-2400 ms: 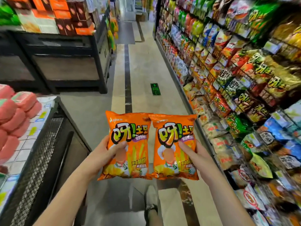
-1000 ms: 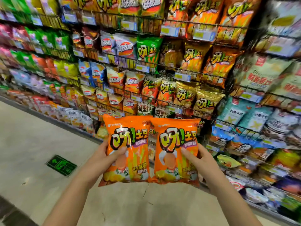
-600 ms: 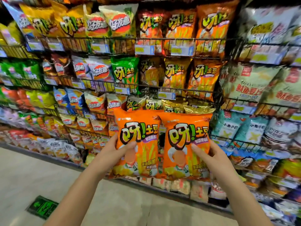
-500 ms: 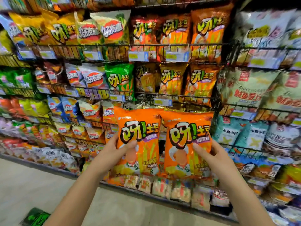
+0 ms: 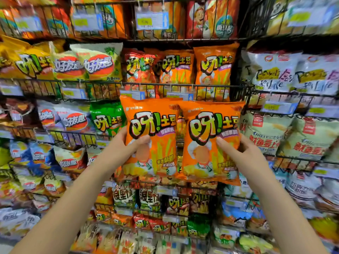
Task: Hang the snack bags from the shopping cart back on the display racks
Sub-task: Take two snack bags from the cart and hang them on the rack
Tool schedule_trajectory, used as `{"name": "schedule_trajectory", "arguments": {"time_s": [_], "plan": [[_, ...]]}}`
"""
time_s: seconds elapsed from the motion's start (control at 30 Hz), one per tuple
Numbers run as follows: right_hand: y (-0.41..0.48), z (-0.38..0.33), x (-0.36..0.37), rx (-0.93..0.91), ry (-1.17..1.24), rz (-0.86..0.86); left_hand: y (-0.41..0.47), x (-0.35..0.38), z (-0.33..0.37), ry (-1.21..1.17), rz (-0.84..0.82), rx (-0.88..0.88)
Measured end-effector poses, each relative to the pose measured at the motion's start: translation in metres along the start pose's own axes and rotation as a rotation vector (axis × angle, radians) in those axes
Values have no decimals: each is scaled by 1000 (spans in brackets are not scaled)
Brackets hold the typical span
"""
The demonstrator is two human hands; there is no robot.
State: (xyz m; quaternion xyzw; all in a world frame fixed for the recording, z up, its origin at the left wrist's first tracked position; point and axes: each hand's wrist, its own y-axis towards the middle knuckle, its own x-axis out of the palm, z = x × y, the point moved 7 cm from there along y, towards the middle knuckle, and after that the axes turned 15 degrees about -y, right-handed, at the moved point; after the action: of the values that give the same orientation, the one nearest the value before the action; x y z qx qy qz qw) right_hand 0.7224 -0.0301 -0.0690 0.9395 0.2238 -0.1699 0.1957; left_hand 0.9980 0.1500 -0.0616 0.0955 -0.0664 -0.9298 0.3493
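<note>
Centre of frame, side by side & upright: the left glossy orange plastic snack bag and the right glossy orange plastic snack bag, inner edges meeting; can't tell which overlaps. Both are held up in front of the black wire display rack.

The left hand grips the left bag's outer edge at mid-height, thumb across the front, fingers behind. The right hand grips the right bag's outer edge the same way, thumb on the front, fingers curled round the back.

Bag tops sit just under a rack rail w/ white-and-blue price tags. On the shelf directly above, upper centre, stand same-looking orange bags. A green bag of the same brand is just left of the left hand. Pale green-and-white bags are to the right of the right hand.
</note>
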Motion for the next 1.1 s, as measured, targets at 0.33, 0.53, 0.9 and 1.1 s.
{"name": "schedule_trajectory", "arguments": {"time_s": [0.33,0.53,0.9,1.1], "plan": [[55,-61,-23,-51,-13,159,90,-4,58,-51,-132,175],[83,-96,-32,-115,-59,265,144,-11,80,-43,-161,259],[111,-122,-47,-155,-68,312,165,-2,112,-109,-172,366],[131,-145,-71,-255,-101,379,167,1,124,-82,-148,404]]}}
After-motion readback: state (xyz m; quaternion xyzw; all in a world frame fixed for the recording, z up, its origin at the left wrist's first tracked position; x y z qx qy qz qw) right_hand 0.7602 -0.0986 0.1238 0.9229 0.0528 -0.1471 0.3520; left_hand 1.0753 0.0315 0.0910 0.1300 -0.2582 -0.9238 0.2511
